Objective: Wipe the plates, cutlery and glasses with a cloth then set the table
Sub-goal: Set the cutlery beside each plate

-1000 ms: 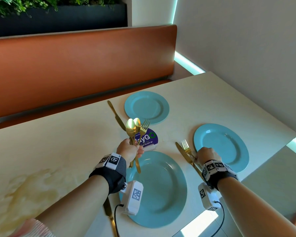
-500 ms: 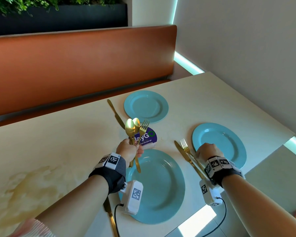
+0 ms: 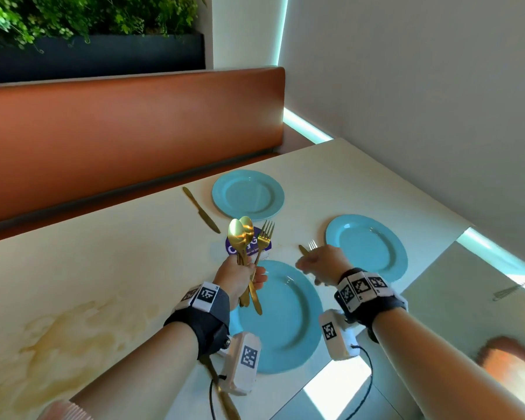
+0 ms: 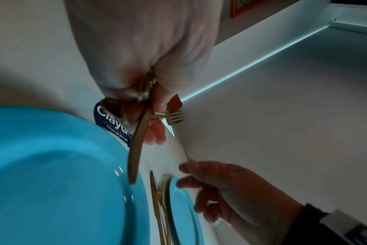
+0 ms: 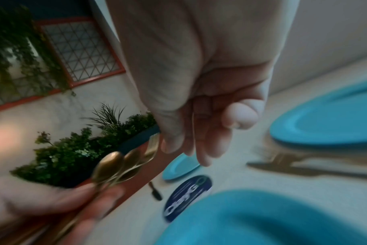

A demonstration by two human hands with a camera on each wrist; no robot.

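Note:
My left hand (image 3: 249, 277) grips a bundle of gold cutlery (image 3: 246, 237) upright over the far rim of the near blue plate (image 3: 288, 334): two spoons and a fork, whose tines (image 4: 173, 116) show in the left wrist view. My right hand (image 3: 315, 263) hovers empty with relaxed fingers, just above a gold knife (image 3: 303, 249) and fork (image 3: 312, 244). These lie side by side on the table between the near plate and the right blue plate (image 3: 367, 247). In the left wrist view this laid pair (image 4: 158, 199) sits beside the right plate's rim (image 4: 178, 207).
A third blue plate (image 3: 247, 194) sits at the far side with a gold knife (image 3: 201, 214) to its left. A round purple "ClayGo" disc (image 3: 255, 250) lies among the plates. Another knife (image 3: 225, 398) lies under my left wrist. An orange bench back (image 3: 128, 134) and a wall (image 3: 422, 101) border the table.
My right hand has let go of the fork beside the right plate, lifted off the table and shifted left toward my left hand. The left hand still holds its bundle.

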